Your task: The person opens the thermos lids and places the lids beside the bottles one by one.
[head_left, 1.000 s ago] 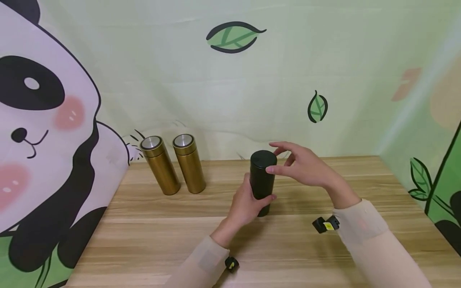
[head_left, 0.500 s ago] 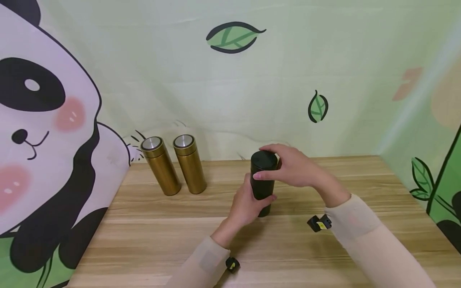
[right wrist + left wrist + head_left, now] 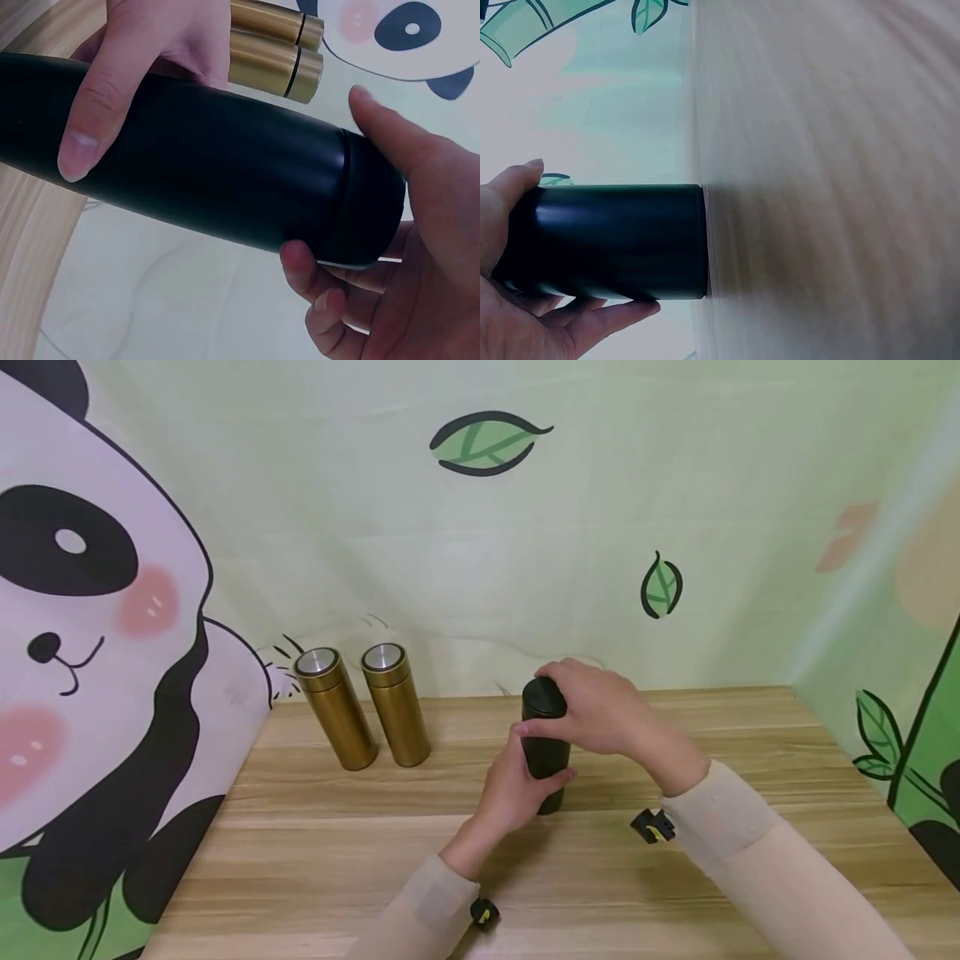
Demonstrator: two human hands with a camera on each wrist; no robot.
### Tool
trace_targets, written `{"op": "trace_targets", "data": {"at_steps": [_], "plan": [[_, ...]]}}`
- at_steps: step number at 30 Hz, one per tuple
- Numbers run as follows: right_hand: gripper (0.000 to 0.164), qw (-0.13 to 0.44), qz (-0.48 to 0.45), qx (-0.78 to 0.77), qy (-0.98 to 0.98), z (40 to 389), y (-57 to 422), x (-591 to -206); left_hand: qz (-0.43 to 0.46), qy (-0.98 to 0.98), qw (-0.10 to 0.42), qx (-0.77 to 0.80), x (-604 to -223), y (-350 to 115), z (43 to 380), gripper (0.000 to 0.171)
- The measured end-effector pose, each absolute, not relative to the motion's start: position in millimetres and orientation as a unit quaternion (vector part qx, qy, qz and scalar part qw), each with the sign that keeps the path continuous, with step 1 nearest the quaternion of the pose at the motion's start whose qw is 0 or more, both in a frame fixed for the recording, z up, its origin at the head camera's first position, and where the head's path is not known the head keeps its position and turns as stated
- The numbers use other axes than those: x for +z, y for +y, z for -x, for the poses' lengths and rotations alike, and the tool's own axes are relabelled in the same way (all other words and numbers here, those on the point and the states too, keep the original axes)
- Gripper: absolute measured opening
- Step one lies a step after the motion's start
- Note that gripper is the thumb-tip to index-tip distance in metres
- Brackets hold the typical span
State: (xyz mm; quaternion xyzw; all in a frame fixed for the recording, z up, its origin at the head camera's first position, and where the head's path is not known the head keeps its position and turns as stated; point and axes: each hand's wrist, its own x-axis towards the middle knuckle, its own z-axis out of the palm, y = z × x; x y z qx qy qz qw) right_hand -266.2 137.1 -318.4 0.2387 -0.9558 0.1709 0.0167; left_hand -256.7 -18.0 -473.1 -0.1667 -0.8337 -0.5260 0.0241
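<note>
A black thermos (image 3: 545, 760) stands upright on the wooden table, tall and cylindrical with a flat black lid (image 3: 543, 697). Around its lower body the left hand (image 3: 510, 789) grips it, thumb across the near side. At the top the right hand (image 3: 600, 710) holds the lid between thumb and fingers. In the right wrist view a thin seam parts the lid (image 3: 367, 202) from the body (image 3: 225, 161), and the lid sits on it. The left wrist view has the base of the thermos (image 3: 622, 240) touching the tabletop. Some right-hand fingers are hidden behind the thermos in the head view.
Two gold thermoses with silver-topped lids, a left one (image 3: 341, 722) and a right one (image 3: 401, 718), stand side by side left of the black one. Behind the wooden table (image 3: 315, 860) hangs a pale green backdrop (image 3: 360, 510) printed with a panda and leaves.
The right hand has come in from the right and closed its thumb and fingers round the lid, then turned slightly leftward. The left hand and the thermos have stayed in place.
</note>
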Motion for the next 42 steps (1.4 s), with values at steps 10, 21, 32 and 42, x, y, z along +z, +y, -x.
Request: {"op": "trace_targets", "data": {"at_steps": [10, 21, 32, 42], "plan": [[0.076, 0.046, -0.212, 0.114, -0.969, 261, 126, -315, 0.16, -0.836, 0.014, -0.525, -472, -19, 255, 0.083], [0.066, 0.067, -0.201, 0.093, -0.973, 260, 120, -312, 0.165, -0.839, 0.023, -0.518, -476, -19, 258, 0.084], [0.067, 0.065, -0.215, 0.089, -0.97, 261, 121, -312, 0.171, -0.842, 0.022, -0.511, -475, -20, 259, 0.083], [0.066, 0.062, -0.23, 0.101, -0.966, 262, 123, -313, 0.161, -0.851, 0.013, -0.5, -472, -21, 260, 0.083]]}}
